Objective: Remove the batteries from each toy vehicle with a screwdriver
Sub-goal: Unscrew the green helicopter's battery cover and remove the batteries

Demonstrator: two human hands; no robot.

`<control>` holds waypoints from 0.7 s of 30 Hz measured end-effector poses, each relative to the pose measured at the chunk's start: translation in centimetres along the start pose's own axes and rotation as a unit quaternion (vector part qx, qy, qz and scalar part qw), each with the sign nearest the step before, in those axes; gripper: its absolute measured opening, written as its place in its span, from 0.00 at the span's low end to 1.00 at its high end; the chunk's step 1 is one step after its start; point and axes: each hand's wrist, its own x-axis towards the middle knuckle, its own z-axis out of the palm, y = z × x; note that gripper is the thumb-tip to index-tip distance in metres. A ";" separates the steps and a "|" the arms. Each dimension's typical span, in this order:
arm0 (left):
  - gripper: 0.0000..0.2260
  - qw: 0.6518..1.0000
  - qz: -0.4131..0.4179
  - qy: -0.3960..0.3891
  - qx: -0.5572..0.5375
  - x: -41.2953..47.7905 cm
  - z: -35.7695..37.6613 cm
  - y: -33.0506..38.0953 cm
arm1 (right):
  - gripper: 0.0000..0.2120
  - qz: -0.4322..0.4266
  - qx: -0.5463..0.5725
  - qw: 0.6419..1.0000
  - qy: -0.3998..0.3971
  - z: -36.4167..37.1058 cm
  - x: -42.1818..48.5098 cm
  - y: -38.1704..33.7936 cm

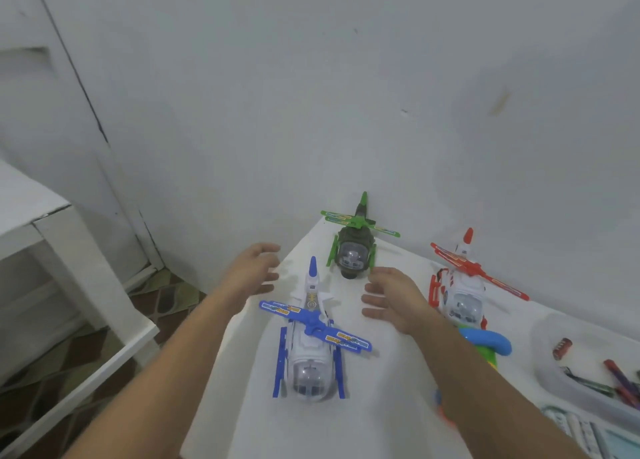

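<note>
At the desk's (381,406) right edge I see a clear tub (547,375), cut off, holding a red battery (561,348) and blurred pen-like things. A forearm half hides a blue-green toy (491,341). The blue helicopter (311,347) stands nearest the left edge. Beyond it the left hand (254,271) and right hand (391,295) are spread, empty. The red helicopter (460,285) sits rightward and the green helicopter (353,247) at the far corner.

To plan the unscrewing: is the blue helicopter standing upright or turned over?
Upright. The blue helicopter stands on its skids on the table, rotor on top, its underside hidden.

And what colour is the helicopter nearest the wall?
Green helicopter, with a dark body; seen in the head view.
</note>
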 end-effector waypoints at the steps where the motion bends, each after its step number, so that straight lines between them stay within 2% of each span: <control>1: 0.10 0.999 0.000 -0.032 0.033 1.2 0.6 1.2 | 0.15 -0.002 0.008 1.000 0.016 0.0 0.6 -0.6; 6: 0.21 0.965 -0.014 -0.170 0.198 4.4 4.5 5.8 | 0.12 0.014 0.038 0.999 0.035 0.6 2.7 -3.0; 10: 0.28 0.941 0.002 -0.208 0.269 5.2 6.9 6.8 | 0.06 0.030 0.059 0.997 0.031 1.1 3.4 -3.9; 14: 0.21 0.915 0.056 -0.218 0.336 4.7 8.4 7.4 | 0.08 0.039 0.087 0.995 0.019 1.5 3.0 -4.0; 16: 0.17 0.907 0.067 -0.216 0.354 4.5 8.3 7.6 | 0.06 0.042 0.090 0.995 0.017 1.4 2.4 -3.8; 19: 0.12 0.912 0.074 -0.212 0.343 3.7 8.0 7.9 | 0.04 0.031 0.102 0.994 0.014 1.3 1.5 -3.7; 21: 0.09 0.920 0.088 -0.205 0.322 2.6 8.0 8.5 | 0.10 0.001 0.117 0.993 0.017 1.2 0.6 -4.2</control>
